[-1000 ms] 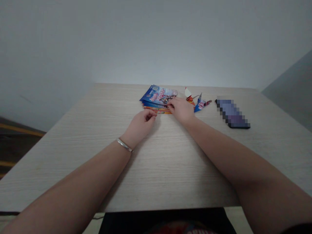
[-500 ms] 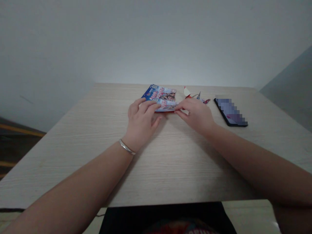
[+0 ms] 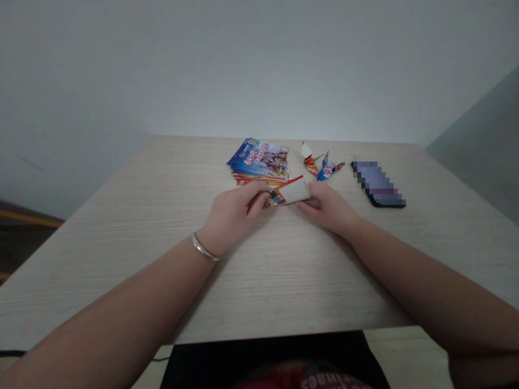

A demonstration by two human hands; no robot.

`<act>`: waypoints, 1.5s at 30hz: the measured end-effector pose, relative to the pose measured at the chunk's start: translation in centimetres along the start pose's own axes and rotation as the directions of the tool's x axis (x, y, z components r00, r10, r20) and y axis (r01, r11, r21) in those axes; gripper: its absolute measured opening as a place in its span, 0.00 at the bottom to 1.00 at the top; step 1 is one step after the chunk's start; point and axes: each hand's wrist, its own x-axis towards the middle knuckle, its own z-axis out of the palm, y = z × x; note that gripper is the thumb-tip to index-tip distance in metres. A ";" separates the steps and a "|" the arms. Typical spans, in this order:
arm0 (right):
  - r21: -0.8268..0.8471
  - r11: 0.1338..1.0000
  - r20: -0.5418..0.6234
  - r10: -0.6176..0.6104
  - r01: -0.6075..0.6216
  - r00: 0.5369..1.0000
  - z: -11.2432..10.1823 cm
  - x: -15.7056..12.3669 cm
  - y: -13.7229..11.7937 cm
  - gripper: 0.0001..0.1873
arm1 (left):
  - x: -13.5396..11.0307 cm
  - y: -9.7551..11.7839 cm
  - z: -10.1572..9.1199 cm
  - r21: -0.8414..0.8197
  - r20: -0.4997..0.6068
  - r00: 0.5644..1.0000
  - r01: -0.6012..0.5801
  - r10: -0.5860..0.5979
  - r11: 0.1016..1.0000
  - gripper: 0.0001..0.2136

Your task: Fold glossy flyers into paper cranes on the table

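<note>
Between my two hands is a printed paper sheet (image 3: 292,191), partly turned so that its white back and a red edge show. My left hand (image 3: 239,208) pinches its left end between thumb and fingers. My right hand (image 3: 327,208) grips the right end, the thumb below. Just beyond the sheet lies a stack of printed leaflets (image 3: 261,159), blue on top with orange edges fanned out beneath. Two folded paper cranes stand behind my right hand: an orange and white crane (image 3: 310,163) and a blue crane (image 3: 327,170).
A dark phone (image 3: 378,186) with a blurred screen lies on the right of the pale wooden table (image 3: 279,281). The wall (image 3: 259,70) rises directly behind the table's far edge. A silver bangle (image 3: 204,248) circles my left wrist.
The paper has come off the leaflet stack toward me and is now held up in both hands, white back showing. The left hand has gone from lying spread on the stack to pinching.
</note>
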 end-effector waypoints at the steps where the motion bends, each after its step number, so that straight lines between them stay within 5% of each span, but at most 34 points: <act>1: 0.026 0.998 -0.033 0.054 -0.053 0.998 0.0 0.0 0.0 0.09 | 0.1 0.0 0.1 -0.139 -0.053 0.998 0.032 -0.040 0.990 0.11; 5: 0.284 0.933 -0.091 0.258 -0.223 0.962 0.2 -0.3 -0.2 0.14 | 0.7 -0.2 0.9 -0.628 -0.082 0.942 0.205 -0.325 0.750 0.07; 7: 0.428 0.861 -0.081 0.340 -0.275 0.937 0.3 -0.4 -0.3 0.16 | 0.9 -0.5 1.3 -0.735 -0.003 0.894 0.302 -0.448 0.608 0.09; 9: 0.476 0.816 -0.073 0.407 -0.326 0.911 0.3 -0.4 -0.6 0.21 | 1.0 -0.9 1.6 -0.738 0.045 0.871 0.359 -0.490 0.571 0.10; 14: 0.351 0.833 -0.093 0.485 -0.427 0.870 0.1 -0.3 -0.7 0.15 | 0.8 -2.2 1.8 -0.547 0.088 0.900 0.401 -0.426 0.734 0.09; 20: 0.267 0.808 -0.015 0.548 -0.525 0.836 -0.1 -0.2 -0.3 0.12 | 0.6 -2.8 1.6 -0.403 0.122 0.916 0.397 -0.381 0.825 0.16; 22: 0.146 0.848 -0.010 0.516 -0.510 0.856 -0.3 0.0 -0.3 0.08 | 0.6 -2.9 1.6 -0.262 0.096 0.945 0.327 -0.313 0.908 0.15; 25: -0.017 0.884 -0.009 0.468 -0.468 0.884 -0.4 0.0 -0.4 0.04 | 0.4 -2.9 1.4 -0.044 0.118 0.991 0.065 -0.059 0.997 0.10; 28: -0.102 0.886 0.050 0.458 -0.452 0.888 -0.5 -0.2 -0.3 0.04 | 0.1 -2.5 1.1 0.024 0.311 0.934 -0.193 0.176 0.981 0.14; 32: -0.143 0.907 0.111 0.411 -0.395 0.905 -0.6 -0.4 -0.1 0.05 | -0.4 -1.9 0.8 0.119 0.465 0.857 -0.309 0.222 0.943 0.25; 40: -0.026 0.975 0.256 0.222 -0.223 0.941 -1.1 -0.9 0.9 0.12 | -0.1 -3.2 1.5 0.134 0.384 0.897 -0.287 0.217 0.949 0.16; 45: 0.093 0.993 0.278 0.044 -0.072 0.960 -1.6 -1.3 1.7 0.18 | -0.1 -2.9 1.3 0.124 0.415 0.886 -0.280 0.207 0.952 0.21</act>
